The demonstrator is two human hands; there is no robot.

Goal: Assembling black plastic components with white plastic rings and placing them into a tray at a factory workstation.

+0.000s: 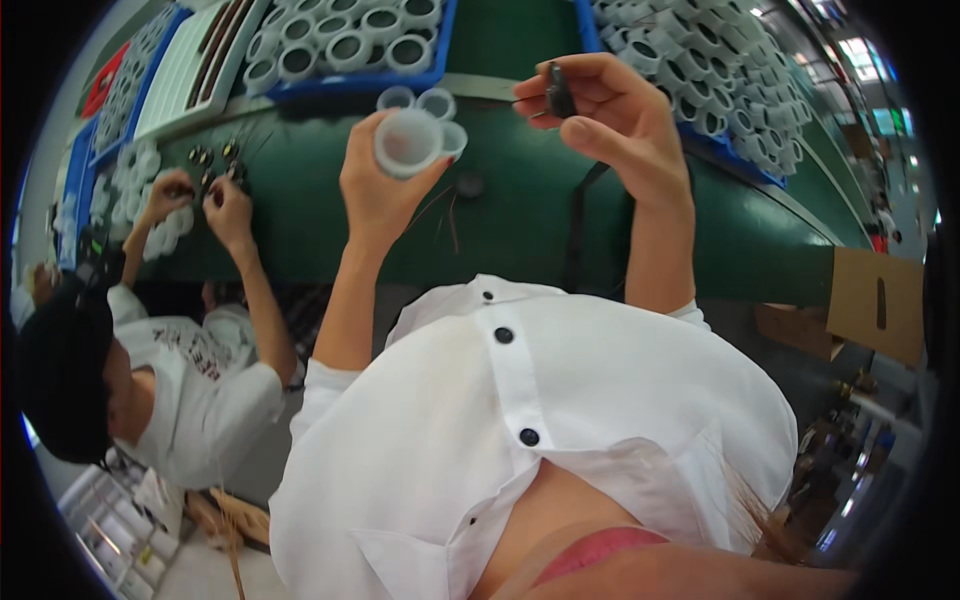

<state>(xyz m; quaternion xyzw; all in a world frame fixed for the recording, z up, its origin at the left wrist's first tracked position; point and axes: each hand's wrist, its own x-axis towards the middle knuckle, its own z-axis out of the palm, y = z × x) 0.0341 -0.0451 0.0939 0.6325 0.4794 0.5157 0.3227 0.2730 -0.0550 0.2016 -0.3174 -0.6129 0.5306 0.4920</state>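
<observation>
My left hand (376, 198) is closed around a translucent white plastic cup (408, 142), its round mouth facing up at me. Several smaller-looking white cups (436, 103) cluster just beyond and beside it; whether the fingers also touch these I cannot tell. Raised at the right, my right hand (638, 135) pinches a small dark disc-like part with thin wires (560, 92) between thumb and fingers. Another dark round part (468, 185) lies on the green table (520, 235) between my hands, with thin reddish wires trailing near it.
Blue trays of white ring-ended cups stand at the far middle (440, 72) and far right (735, 160). At left, a co-worker (190, 370) handles small parts beside loose white cups (130, 190). A white slotted tray (190, 70) lies beyond. Cardboard boxes (875, 300) stand off the table's right end.
</observation>
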